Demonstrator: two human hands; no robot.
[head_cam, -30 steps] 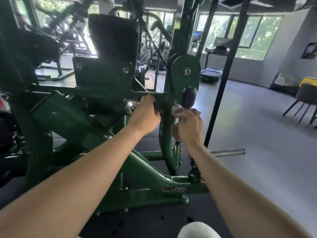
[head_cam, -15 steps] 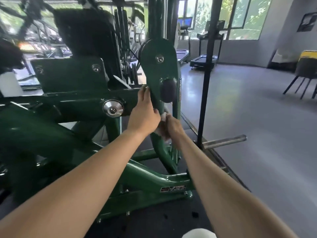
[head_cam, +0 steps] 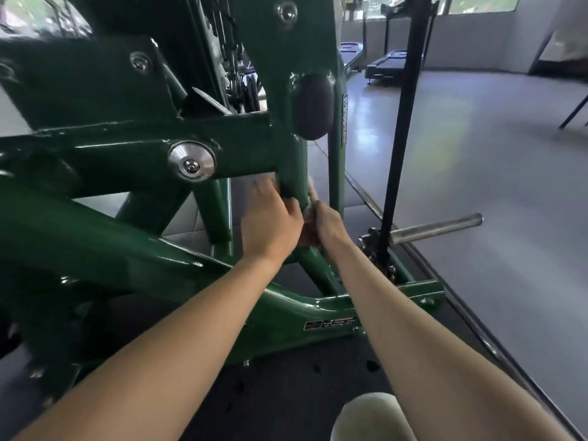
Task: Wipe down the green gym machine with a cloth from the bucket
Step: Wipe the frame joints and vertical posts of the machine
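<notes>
The green gym machine (head_cam: 133, 237) fills the left and centre of the head view, with a curved green post (head_cam: 294, 173) running down its middle. My left hand (head_cam: 270, 221) wraps round that post from the left. My right hand (head_cam: 326, 224) grips a pale cloth (head_cam: 312, 194) against the post's right side, and only a small strip of cloth shows above the fingers. The two hands almost touch at the same height on the post. No bucket is in view.
A black slanted bar (head_cam: 397, 148) and a steel weight peg (head_cam: 436, 229) stand just right of my hands. Grey floor (head_cam: 477, 173) stretches to the right, with treadmills (head_cam: 393, 63) by the far wall. My knee (head_cam: 369, 418) shows at the bottom.
Both hands have slid down the green post from beside the black rubber stop to well below it, the cloth going with the right hand. The camera has come closer and lower.
</notes>
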